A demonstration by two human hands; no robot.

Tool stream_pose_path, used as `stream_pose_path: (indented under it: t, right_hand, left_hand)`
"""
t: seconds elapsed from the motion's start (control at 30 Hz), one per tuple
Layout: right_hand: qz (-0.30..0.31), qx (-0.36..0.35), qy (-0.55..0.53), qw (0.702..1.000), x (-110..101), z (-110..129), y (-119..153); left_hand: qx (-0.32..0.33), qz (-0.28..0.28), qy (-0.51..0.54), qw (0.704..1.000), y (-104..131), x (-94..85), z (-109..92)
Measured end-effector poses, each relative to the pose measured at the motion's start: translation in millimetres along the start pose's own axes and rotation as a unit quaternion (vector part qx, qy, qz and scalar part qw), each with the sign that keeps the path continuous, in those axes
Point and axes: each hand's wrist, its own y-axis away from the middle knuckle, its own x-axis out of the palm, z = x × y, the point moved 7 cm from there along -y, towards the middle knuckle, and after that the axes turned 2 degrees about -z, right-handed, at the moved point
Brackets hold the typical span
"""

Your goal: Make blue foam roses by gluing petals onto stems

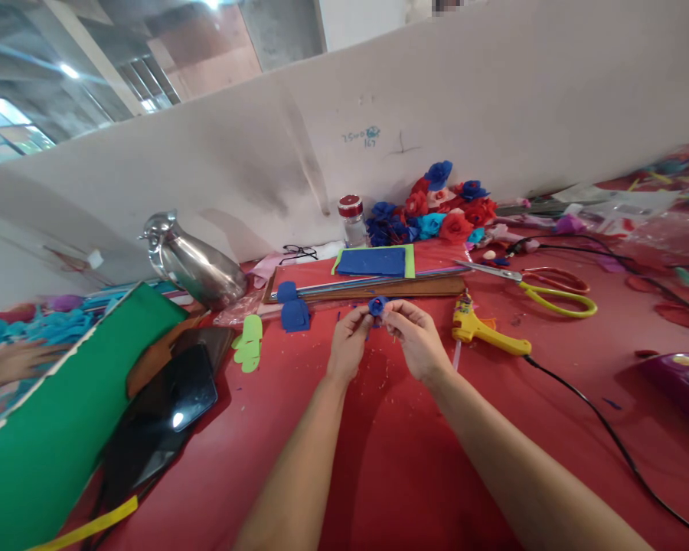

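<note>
Between my two hands is a small blue paper flower (377,305), held up over the red table. My left hand (350,340) pinches its left side with thumb and fingers. From the other side my right hand (416,334) grips the petals, fingers closed. To the right of my right hand lies a yellow glue gun (490,334) with a black cord. Left of my hands are blue paper petals (295,314) in a small stack, and light green paper petals (249,343) lie farther left.
Red-handled and yellow-handled scissors (551,291) lie beyond the glue gun. Finished paper flowers (436,207) pile by the wall near a red-lidded jar (353,218). A steel jug (192,260), a dark phone (172,409) and a green board (74,428) occupy the left, where another person's hand (11,367) shows.
</note>
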Motion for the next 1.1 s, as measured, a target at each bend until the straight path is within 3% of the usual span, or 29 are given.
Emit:
stream_pose_path:
  t: [0.7,0.9,1.1]
  right_hand:
    - [0.021,0.011,-0.021,0.999,-1.1,-1.4,-2.6]
    - [-0.033,0.011,0.046,0.998,-11.3,-7.1,-4.9]
    - [0.017,-0.028,0.140,0.990,-1.5,-12.2,-3.6]
  left_hand:
    - [-0.022,-0.019,0.046,0.999,-1.7,0.0,1.3]
    - [-0.069,-0.089,0.151,0.982,0.1,-6.0,5.4]
    - [-0.153,-0.117,0.242,0.951,3.4,-4.2,14.6]
